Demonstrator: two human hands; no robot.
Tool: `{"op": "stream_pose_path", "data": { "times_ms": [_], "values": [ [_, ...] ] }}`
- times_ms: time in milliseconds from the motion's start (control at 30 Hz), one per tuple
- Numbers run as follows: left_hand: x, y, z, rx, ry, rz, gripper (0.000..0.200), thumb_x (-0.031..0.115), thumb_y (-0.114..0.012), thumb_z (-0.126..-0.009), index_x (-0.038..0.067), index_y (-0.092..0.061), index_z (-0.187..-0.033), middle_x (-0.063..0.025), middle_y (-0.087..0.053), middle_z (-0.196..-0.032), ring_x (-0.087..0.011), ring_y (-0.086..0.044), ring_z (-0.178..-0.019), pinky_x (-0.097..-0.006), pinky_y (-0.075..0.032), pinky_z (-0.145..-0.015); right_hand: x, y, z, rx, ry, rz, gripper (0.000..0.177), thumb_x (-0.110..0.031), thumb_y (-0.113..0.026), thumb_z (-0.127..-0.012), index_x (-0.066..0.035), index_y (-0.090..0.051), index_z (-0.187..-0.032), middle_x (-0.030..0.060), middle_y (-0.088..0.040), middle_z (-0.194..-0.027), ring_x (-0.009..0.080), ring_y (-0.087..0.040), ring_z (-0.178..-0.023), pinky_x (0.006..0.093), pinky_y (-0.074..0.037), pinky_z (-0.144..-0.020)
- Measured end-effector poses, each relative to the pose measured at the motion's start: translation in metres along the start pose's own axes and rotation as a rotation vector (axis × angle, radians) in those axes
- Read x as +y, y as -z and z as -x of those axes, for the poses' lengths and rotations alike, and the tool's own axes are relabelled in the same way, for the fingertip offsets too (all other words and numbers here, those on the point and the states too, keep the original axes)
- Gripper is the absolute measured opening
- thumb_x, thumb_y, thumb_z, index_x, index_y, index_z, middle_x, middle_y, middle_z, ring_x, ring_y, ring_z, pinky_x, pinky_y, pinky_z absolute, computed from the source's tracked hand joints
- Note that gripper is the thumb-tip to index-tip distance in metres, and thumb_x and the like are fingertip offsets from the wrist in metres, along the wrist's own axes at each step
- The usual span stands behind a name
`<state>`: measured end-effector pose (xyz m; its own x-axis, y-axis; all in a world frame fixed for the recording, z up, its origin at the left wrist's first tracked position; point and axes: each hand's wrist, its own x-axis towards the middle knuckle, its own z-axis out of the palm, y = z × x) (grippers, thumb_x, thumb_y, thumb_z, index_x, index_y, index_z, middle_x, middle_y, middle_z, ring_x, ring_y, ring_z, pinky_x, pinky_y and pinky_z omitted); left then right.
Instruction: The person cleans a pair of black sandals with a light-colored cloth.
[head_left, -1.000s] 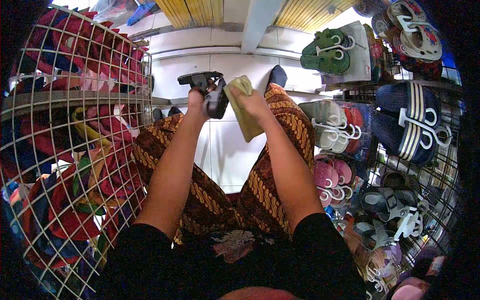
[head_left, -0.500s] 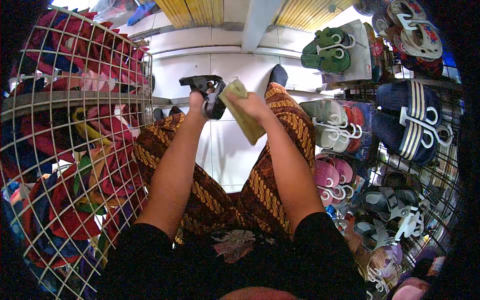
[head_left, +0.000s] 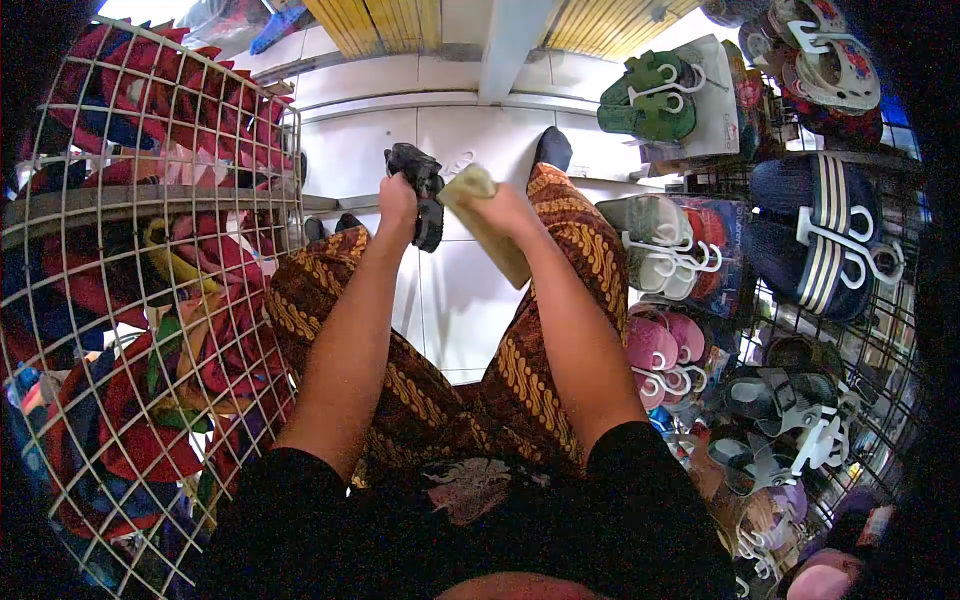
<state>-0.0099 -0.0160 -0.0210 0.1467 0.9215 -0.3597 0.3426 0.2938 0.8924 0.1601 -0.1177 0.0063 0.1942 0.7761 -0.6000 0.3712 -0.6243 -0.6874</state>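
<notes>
Below, white tiles [head_left: 450, 300] back the sandal [head_left: 428, 205], between basket [head_left: 150, 195] and rack [head_left: 900, 345].

We are seeing a wire basket [head_left: 150, 196] bulging with red fabric goods [head_left: 125, 425] at our left, green sandals [head_left: 640, 108] hanging above, navy striped slides [head_left: 800, 240] and pink sandals [head_left: 655, 345] crowding our right, white floor tiles [head_left: 455, 310] lying beneath.

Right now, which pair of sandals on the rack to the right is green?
The green sandals, the topmost pair near the wall. Below them hang a pale pair and a pink pair; the navy pair beside them has white stripes.
</notes>
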Motion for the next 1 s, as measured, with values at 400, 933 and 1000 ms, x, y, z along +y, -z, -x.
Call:
{"op": "stream_pose_path", "data": {
  "times_ms": [400, 933, 1000],
  "values": [
    [0.029, 0.005, 0.012, -0.169, 0.063, -0.016, 0.032, 0.017, -0.037, -0.087, -0.001, -0.063, -0.080, -0.0125, -0.059, -0.069, -0.0220, -0.055, -0.058, -0.0366, -0.045, -0.057, -0.025, 0.014, 0.020, 0.078, -0.067, 0.037, 0.063, -0.059, -0.073, -0.076, -0.001, -0.072, -0.099, 0.0161, -0.071, -0.088, 0.0254, -0.069, -0.081, 0.0365, -0.052, -0.076],
    [0.027, 0.002, -0.001, -0.206, 0.335, 0.618, 0.033, 0.027, -0.034, -0.098, 0.009, -0.058, -0.084, -0.0041, -0.056, -0.069, -0.0175, -0.052, -0.059, -0.0310, -0.044, -0.058, -0.019, 0.016, 0.011, 0.306, -0.239, -0.584, 0.068, -0.051, -0.075, -0.077, 0.007, -0.065, -0.110, 0.0204, -0.068, -0.103, 0.0309, -0.068, -0.089, 0.0408, -0.054, -0.076],
    [0.004, -0.004, -0.012, -0.247, 0.304, 0.638, 0.029, 0.030, -0.045, -0.096, 0.009, -0.062, -0.106, -0.0050, -0.058, -0.079, -0.0158, -0.058, -0.070, -0.0332, -0.051, -0.062, -0.008, 0.013, 0.007, 0.217, -0.137, -0.707, 0.055, -0.041, -0.075, -0.081, 0.005, -0.064, -0.111, 0.0162, -0.068, -0.098, 0.0269, -0.068, -0.084, 0.0399, -0.055, -0.071]
  ]
}}
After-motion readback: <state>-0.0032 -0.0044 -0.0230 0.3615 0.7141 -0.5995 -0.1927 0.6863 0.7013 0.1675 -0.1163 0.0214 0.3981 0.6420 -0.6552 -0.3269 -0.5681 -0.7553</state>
